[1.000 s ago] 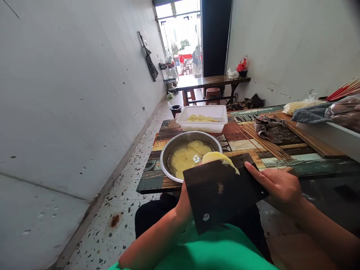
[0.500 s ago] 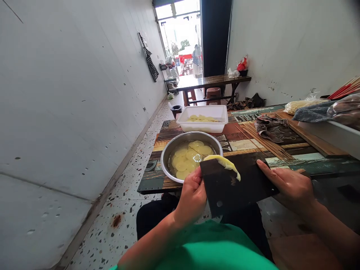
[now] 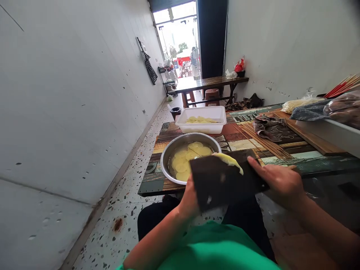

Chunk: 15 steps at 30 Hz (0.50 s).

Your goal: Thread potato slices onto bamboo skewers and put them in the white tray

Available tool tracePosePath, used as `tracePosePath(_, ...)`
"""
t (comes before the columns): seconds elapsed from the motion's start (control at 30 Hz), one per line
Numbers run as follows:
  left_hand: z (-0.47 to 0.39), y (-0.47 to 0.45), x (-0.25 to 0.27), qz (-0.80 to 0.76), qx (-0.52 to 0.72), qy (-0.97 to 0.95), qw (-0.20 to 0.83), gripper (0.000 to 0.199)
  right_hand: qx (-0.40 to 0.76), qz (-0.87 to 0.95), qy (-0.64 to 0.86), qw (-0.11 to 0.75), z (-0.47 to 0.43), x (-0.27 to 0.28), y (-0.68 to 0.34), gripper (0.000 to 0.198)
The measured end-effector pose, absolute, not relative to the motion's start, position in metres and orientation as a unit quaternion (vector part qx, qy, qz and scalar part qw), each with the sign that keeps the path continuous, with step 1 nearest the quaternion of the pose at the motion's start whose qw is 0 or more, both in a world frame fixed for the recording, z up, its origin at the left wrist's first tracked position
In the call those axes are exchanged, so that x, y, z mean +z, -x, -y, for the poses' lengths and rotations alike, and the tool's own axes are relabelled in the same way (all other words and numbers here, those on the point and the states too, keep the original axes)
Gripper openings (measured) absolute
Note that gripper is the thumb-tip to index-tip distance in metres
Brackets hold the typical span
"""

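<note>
My right hand (image 3: pixel 281 183) is closed round the handle of a dark, wide-bladed cleaver (image 3: pixel 225 183), with a finger lying along the blade. A thin strip of pale yellow potato (image 3: pixel 230 160) curls over the blade's upper edge. Behind the blade, my left hand (image 3: pixel 189 200) is closed on what seems to be the potato; the blade hides its fingers and most of what they hold. Just beyond stands a metal bowl (image 3: pixel 165 168) of water with several round potato slices (image 3: pixel 182 159) and a thin stick in it.
A white plastic tub (image 3: pixel 202 127) with more slices stands behind the bowl. Thin wooden skewers (image 3: pixel 264 142), a crumpled cloth (image 3: pixel 267 125) and a wooden board (image 3: pixel 312 140) lie to the right on the patterned table (image 3: pixel 153 185). A wall (image 3: pixel 70 93) runs along the left.
The cleaver and both hands have shifted slightly left, and the blade has tilted. The strip hangs farther along the blade towards my right hand. The view has moved a little.
</note>
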<state>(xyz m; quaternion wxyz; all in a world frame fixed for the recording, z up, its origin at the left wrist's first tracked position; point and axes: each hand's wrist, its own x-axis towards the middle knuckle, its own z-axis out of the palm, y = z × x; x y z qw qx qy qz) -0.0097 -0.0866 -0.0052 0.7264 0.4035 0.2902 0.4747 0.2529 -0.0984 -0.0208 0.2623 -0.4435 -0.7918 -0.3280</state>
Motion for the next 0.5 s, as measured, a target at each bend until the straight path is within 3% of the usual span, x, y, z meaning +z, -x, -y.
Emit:
tracePosePath(0.1, 0.079, 0.006, 0.006, -0.254, 0.452, -0.402, 0.755, 0.035, -0.274, 0.723, 0.596, 0.215, 0.070, -0.030, -0.285, 0.053)
tracePosePath(0.2, 0.072, 0.005, 0.012, -0.248, 0.439, -0.358, 0.786, 0.034, -0.198, 0.669, 0.697, 0.166, 0.048, -0.034, -0.305, 0.051)
tracePosePath(0.5, 0.069, 0.008, 0.012, -0.242, 0.440, -0.288, 0.815, 0.030, -0.214, 0.653, 0.722, 0.079, 0.042, -0.047, -0.307, 0.055)
